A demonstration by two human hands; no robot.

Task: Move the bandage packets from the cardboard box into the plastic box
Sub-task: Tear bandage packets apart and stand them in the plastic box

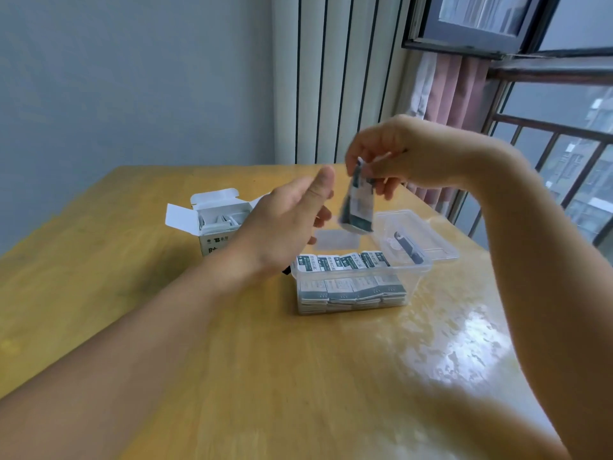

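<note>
My right hand pinches a small stack of white-and-green bandage packets that hangs blurred in the air above the far side of the clear plastic box. That box holds several rows of packets. Its lid lies open behind it. My left hand hovers with relaxed fingers and holds nothing, between the two boxes. The white cardboard box stands with its flaps open at the left, several packets visible inside, its right side hidden by my left hand.
Everything sits on a yellow wooden table with glare at the right. A grey wall is behind, a striped panel and a pink curtain at the back right, a barred window at the right.
</note>
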